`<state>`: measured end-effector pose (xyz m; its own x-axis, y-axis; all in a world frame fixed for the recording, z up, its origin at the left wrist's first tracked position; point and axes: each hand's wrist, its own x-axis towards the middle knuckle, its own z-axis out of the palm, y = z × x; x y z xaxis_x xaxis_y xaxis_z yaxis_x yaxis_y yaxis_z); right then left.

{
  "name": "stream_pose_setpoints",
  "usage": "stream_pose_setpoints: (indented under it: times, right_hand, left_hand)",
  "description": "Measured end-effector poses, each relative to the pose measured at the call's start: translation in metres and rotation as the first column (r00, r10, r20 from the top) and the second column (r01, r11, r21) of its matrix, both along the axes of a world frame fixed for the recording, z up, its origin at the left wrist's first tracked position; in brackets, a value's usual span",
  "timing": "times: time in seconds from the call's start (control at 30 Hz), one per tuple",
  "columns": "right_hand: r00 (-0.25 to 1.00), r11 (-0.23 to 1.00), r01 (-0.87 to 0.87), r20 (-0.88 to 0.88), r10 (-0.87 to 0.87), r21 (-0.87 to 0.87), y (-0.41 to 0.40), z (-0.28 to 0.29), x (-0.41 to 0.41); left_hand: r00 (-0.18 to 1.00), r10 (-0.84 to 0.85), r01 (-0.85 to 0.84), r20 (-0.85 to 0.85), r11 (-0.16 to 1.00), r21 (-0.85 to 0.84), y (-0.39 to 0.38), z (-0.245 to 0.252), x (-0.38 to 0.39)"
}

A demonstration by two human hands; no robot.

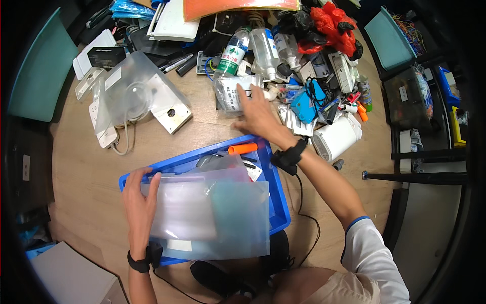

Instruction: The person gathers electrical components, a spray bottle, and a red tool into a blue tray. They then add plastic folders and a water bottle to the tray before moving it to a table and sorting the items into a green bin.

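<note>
My left hand [141, 190] rests at the left edge of a blue plastic tray [279, 190], thumb against translucent plastic folders [239, 224]; whether it grips them cannot be told. The folders lie over much of the tray. Beyond them inside it are an orange tube [243, 148] and several small items, partly hidden. My right hand [255, 110] reaches past the tray's far edge, slightly blurred, fingers spread over a clear plastic packet [231, 95] with a white printed insert. Its fingertips are over or on the packet; firm contact cannot be told.
Plastic bottles [233, 53], red plastic bags [334, 22] and a blue device [305, 106] with a black cable crowd the far floor. A white box-shaped device [336, 138] lies right. A translucent case [133, 87] and a power strip [100, 121] lie left. Cables trail from both wristbands.
</note>
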<state>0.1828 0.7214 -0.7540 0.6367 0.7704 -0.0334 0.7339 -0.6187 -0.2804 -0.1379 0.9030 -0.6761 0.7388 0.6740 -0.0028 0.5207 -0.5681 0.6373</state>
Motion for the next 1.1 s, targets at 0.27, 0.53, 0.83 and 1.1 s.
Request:
stream_pose_setpoints:
  times: [0.27,0.53,0.83,1.1]
  right_hand:
    - [0.975,0.982,-0.054,0.221,0.013,0.179,0.014,-0.017,0.013]
    - [0.951,0.871,-0.265,-0.039,0.308,0.414,0.003,0.095,-0.005]
    - [0.765,0.810,-0.572,-0.272,0.585,0.133,-0.026,0.119,-0.112]
    - [0.901,0.953,-0.303,-0.322,0.291,0.013,-0.119,0.054,-0.144]
  left_hand:
    - [0.984,-0.162,0.165,0.068,0.985,-0.041,0.000,-0.021,0.030]
    - [0.983,-0.170,0.172,0.071,0.985,-0.019,-0.006,0.000,0.032]
    - [0.905,-0.386,0.379,0.180,0.922,0.074,-0.037,0.022,0.014]
    - [0.783,-0.617,0.617,0.078,0.786,0.038,-0.067,0.007,0.015]
